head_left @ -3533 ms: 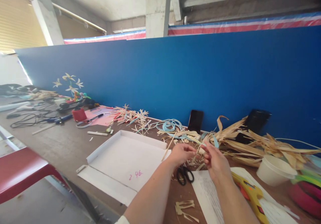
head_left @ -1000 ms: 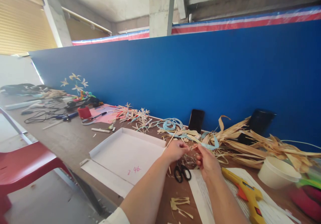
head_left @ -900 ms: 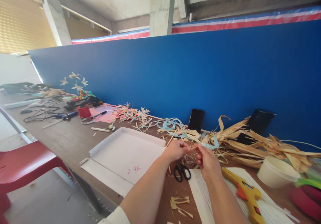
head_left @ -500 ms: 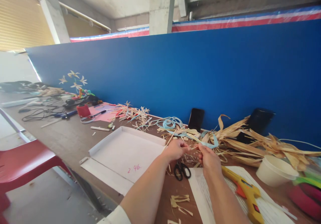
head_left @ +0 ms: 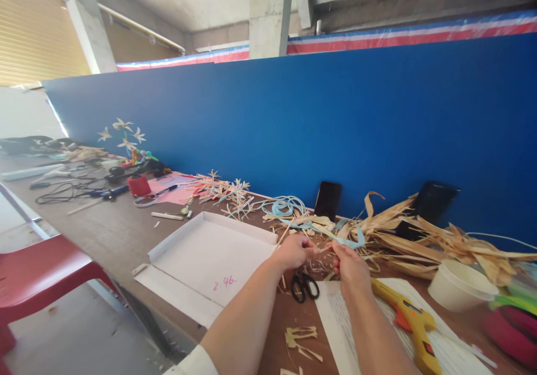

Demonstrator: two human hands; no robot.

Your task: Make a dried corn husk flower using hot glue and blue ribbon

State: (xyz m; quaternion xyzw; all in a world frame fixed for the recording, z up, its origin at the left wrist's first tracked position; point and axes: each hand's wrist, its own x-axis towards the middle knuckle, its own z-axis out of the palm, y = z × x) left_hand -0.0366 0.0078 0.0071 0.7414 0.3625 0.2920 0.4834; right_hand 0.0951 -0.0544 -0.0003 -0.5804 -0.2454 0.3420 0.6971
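Over the right-centre of the table, my left hand (head_left: 297, 251) and my right hand (head_left: 348, 260) pinch the two ends of a small pale husk strip (head_left: 324, 248) stretched between them. Its exact shape is partly covered by the fingertips. Just below my hands lie scissors with black handles (head_left: 305, 287). Cut husk scraps (head_left: 302, 338) rest on the table between my forearms. Behind my right hand is a light blue ribbon (head_left: 358, 235), next to a heap of dried corn husks (head_left: 390, 224). Husk flowers (head_left: 235, 191) lie farther back to the left.
A white box lid (head_left: 210, 254) sits left of my left arm. To the right are a yellow glue gun (head_left: 409, 319) on printed paper (head_left: 331, 308) and a white cup (head_left: 461, 288). Two dark phones lean at a blue partition (head_left: 268, 123). A red chair (head_left: 46, 268) stands left.
Almost nothing differs. My fingers have shifted very slightly on the husk strip, and both hands stay in the same place.
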